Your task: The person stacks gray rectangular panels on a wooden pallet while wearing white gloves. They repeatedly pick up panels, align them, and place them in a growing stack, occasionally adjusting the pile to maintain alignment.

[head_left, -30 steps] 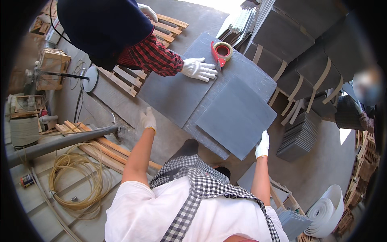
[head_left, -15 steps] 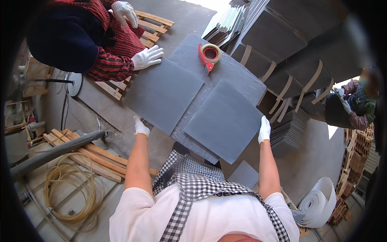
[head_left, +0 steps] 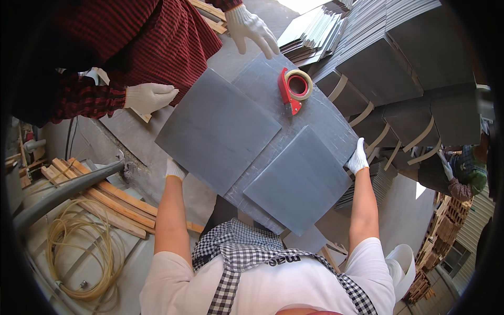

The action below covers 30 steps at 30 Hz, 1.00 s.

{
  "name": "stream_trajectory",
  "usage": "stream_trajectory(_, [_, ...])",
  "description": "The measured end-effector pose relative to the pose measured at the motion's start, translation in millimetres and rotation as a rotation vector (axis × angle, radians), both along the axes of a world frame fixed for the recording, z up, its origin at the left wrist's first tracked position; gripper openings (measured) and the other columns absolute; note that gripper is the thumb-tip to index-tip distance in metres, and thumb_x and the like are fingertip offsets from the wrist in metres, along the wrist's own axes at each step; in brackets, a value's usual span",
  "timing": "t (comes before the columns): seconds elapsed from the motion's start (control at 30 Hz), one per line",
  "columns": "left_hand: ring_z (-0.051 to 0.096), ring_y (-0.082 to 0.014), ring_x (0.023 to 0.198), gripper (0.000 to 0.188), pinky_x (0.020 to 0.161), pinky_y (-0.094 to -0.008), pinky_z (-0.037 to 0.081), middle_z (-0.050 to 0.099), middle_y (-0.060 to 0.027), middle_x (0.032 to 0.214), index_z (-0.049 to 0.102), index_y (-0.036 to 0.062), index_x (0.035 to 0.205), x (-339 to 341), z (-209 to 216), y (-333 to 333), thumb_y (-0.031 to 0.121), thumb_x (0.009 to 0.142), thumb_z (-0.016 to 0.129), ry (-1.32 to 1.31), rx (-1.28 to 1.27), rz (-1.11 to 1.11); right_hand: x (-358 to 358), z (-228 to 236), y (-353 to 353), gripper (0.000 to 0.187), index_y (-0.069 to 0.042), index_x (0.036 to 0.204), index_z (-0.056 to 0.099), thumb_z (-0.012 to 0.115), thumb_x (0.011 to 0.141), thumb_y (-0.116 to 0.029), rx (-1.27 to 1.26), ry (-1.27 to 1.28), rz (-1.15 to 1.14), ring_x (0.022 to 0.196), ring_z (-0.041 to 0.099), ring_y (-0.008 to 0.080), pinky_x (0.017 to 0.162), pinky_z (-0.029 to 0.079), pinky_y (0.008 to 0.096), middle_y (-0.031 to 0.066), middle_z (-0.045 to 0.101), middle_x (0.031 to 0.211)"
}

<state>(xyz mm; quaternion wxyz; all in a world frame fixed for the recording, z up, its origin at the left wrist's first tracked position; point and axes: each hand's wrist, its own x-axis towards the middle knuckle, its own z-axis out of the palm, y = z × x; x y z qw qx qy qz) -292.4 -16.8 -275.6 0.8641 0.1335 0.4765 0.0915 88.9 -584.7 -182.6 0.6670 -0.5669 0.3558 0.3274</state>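
Two square grey panels lie side by side on a wider grey surface (head_left: 257, 73) in front of me. At the lower-left edge of the left panel (head_left: 220, 128) is my left hand (head_left: 175, 169) in a white glove, its fingers hidden by the panel. My gloved right hand (head_left: 358, 157) rests against the grey surface's right edge, just beyond the corner of the right panel (head_left: 299, 181); its fingers are stretched out. A red tape dispenser (head_left: 289, 94) with a roll of tape sits beyond the panels.
Across from me, a co-worker's white-gloved hands (head_left: 149, 97) hover near the left panel. Stacked grey panels (head_left: 378, 65) with curved strips stand at right, another person's sleeve (head_left: 462, 189) beyond. Wooden slats (head_left: 110, 194), a grey pipe (head_left: 68, 189) and coiled hose (head_left: 84, 252) lie left.
My left hand has come up to the left panel's edge. My right hand has shifted along the right edge. The co-worker's hands have moved, one away from the panel's far corner. My view has shifted.
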Motion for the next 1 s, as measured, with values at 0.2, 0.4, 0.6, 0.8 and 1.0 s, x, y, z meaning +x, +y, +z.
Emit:
stream_trajectory(0.2, [0.061,-0.0260,0.115,0.046,0.095,-0.0449,0.054,0.062,-0.0071,0.131,0.053,0.0120,0.136,-6,-18,20,0.042,0.102,0.049,0.125,-0.056,-0.110,-12,-33,-14,0.094,-0.011,0.150,0.044,0.047,0.087,-0.082,0.019,-0.139,-0.141,0.135,0.046,0.0332,0.116,0.036,0.0452,0.0090,0.047,0.152])
stream_trajectory(0.4, [0.064,-0.0224,0.111,0.038,0.093,-0.0374,0.056,0.066,-0.0058,0.124,0.059,0.0109,0.129,-3,-10,28,0.038,0.103,0.055,0.293,0.020,-0.219,-7,-49,-12,0.099,-0.009,0.152,0.040,0.045,0.087,-0.083,-0.133,-0.254,-0.115,0.138,0.042,0.0316,0.118,0.032,0.0432,0.0094,0.042,0.156])
stream_trajectory(0.6, [0.067,-0.0205,0.107,0.036,0.092,-0.0362,0.057,0.068,-0.0050,0.124,0.060,0.0081,0.127,4,3,20,0.034,0.103,0.054,0.368,0.092,-0.264,-9,-29,14,0.090,-0.009,0.148,0.047,0.047,0.090,-0.078,-0.133,-0.263,-0.151,0.133,0.048,0.0304,0.115,0.036,0.0423,0.0097,0.050,0.149])
stream_trajectory(0.8, [0.068,-0.0195,0.106,0.031,0.094,-0.0352,0.056,0.071,-0.0053,0.119,0.063,0.0051,0.126,-29,-3,19,0.024,0.105,0.050,0.345,0.009,-0.156,9,-41,22,0.081,-0.008,0.143,0.052,0.042,0.096,-0.073,0.045,-0.239,-0.085,0.122,0.056,0.0294,0.107,0.046,0.0413,0.0107,0.057,0.141])
stream_trajectory(1.0, [0.069,-0.0191,0.105,0.032,0.094,-0.0352,0.056,0.072,-0.0045,0.119,0.063,0.0059,0.126,-31,16,14,0.025,0.105,0.050,0.207,0.031,-0.157,9,-35,48,0.079,-0.010,0.141,0.054,0.042,0.095,-0.074,0.088,-0.235,-0.048,0.122,0.057,0.0297,0.106,0.047,0.0430,0.0104,0.059,0.139])
